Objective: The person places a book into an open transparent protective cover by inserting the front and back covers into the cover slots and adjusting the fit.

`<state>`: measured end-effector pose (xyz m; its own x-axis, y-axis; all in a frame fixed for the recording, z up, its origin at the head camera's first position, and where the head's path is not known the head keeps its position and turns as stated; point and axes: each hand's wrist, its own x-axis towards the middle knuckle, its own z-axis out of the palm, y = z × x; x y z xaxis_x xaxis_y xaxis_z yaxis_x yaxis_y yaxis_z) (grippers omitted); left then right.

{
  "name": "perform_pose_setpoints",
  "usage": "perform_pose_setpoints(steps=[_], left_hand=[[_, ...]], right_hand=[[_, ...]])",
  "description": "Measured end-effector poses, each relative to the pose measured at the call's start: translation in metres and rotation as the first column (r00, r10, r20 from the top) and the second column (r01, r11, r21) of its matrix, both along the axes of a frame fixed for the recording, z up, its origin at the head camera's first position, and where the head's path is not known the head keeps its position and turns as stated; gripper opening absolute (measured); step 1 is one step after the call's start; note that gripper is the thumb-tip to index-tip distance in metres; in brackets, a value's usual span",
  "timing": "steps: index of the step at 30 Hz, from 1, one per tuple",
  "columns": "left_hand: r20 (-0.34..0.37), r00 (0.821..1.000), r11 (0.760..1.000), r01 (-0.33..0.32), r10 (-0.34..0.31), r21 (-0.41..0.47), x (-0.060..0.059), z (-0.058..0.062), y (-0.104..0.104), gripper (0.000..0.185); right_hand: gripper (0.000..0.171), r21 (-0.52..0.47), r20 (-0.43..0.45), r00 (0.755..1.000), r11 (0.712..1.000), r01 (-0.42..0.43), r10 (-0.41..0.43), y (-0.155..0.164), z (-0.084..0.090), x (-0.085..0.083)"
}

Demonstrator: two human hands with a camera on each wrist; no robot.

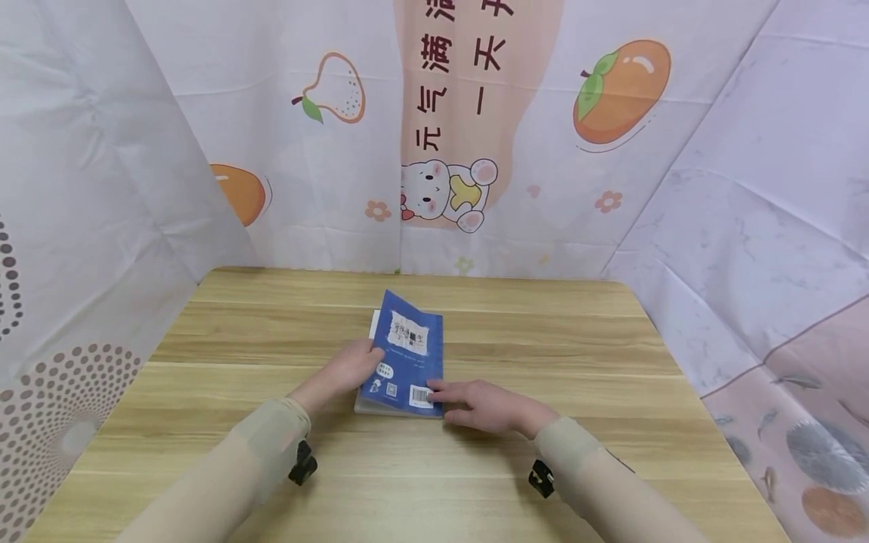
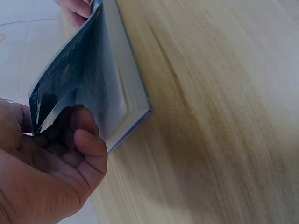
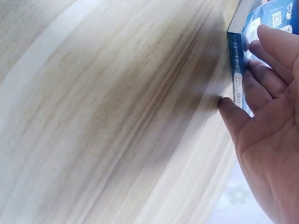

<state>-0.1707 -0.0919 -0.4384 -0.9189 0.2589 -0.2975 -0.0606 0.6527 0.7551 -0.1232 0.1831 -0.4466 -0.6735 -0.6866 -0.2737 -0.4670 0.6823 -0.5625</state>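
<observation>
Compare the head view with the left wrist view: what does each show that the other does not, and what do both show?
Only the head view shows the barcode on the blue book, the right hand resting straight fingers on that corner, and the fruit-print backdrop. Only the left wrist view shows the white page block under the lifted cover, seen edge-on. Both show the left hand holding the cover's edge, and the wooden table.

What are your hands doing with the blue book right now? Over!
Left hand lifting the cover of the blue book at its left edge. Right hand flat, fingers pressing the near right corner. Book on the wooden table. Nothing in the way.
</observation>
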Motion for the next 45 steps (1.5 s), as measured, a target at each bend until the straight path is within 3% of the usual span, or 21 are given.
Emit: perform_pose_setpoints(steps=[4,10,23,28,33,38,45], left_hand=[[-0.02,1.0,0.999,-0.002,0.001,-0.054,-0.001,-0.005,-0.001,0.044],[-0.016,1.0,0.999,-0.002,0.001,-0.049,-0.001,-0.006,-0.003,0.047],[-0.093,0.996,0.997,-0.011,0.004,-0.076,-0.002,-0.011,-0.008,0.068],[-0.155,0.987,0.994,0.015,-0.032,-0.106,-0.006,-0.014,-0.01,0.071],[-0.173,0.982,0.977,0.036,-0.073,-0.209,-0.004,-0.014,-0.012,0.066],[-0.167,0.98,0.964,0.062,-0.108,-0.258,-0.002,-0.013,-0.013,0.063],[-0.155,0.971,0.929,0.119,-0.183,-0.349,-0.001,-0.012,-0.016,0.07]], right_hand=[[0.047,0.005,0.0,1.0,1.0,-0.008,0.008,0.001,0.001,0.0],[0.048,0.025,-0.005,1.0,1.0,-0.018,0.018,0.0,0.002,0.002],[0.049,0.053,-0.038,0.998,0.997,-0.048,0.05,-0.001,0.002,0.002],[0.049,0.062,-0.042,0.997,0.997,-0.054,0.057,0.0,0.002,0.001],[0.049,0.066,-0.038,0.998,0.996,-0.055,0.057,-0.001,0.003,0.001],[0.049,0.065,-0.035,0.998,0.996,-0.055,0.058,-0.001,0.004,0.001],[0.049,0.064,-0.039,0.997,0.996,-0.056,0.059,0.002,0.005,0.0]])
